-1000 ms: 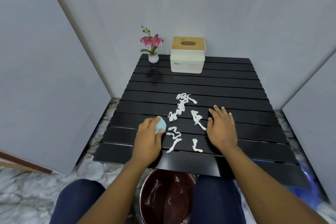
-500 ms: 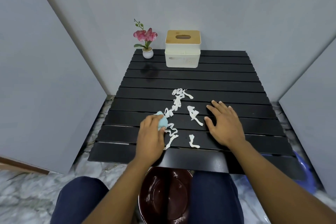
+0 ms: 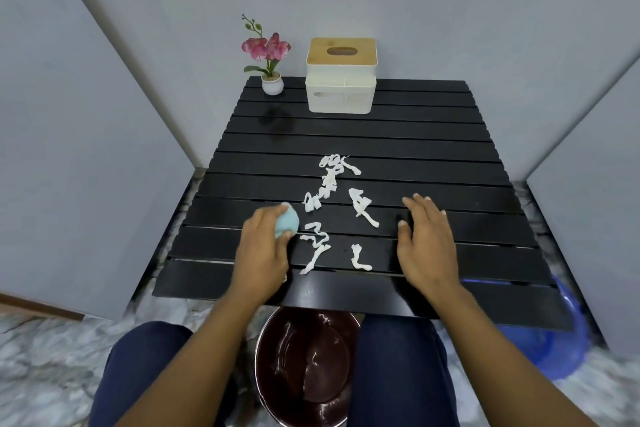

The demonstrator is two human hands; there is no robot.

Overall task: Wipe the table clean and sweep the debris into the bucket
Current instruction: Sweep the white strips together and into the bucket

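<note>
Several white paper scraps (image 3: 332,191) lie strewn down the middle of the black slatted table (image 3: 433,156). My left hand (image 3: 265,250) rests on the table left of the scraps, shut on a balled light-blue cloth (image 3: 286,224). To the right of the scraps, my right hand (image 3: 424,243) lies flat on the slats with its fingers apart and nothing in it. A dark red bucket (image 3: 304,367) stands on the floor between my knees, just under the table's near edge.
A white tissue box with a wooden lid (image 3: 341,76) and a small potted pink orchid (image 3: 268,59) stand at the table's far edge. A blue basin (image 3: 554,347) sits on the floor at the right. Grey walls close in on three sides.
My left hand with the cloth has shifted slightly left, away from the scraps. My right hand stays flat at the right. The scraps lie as before.
</note>
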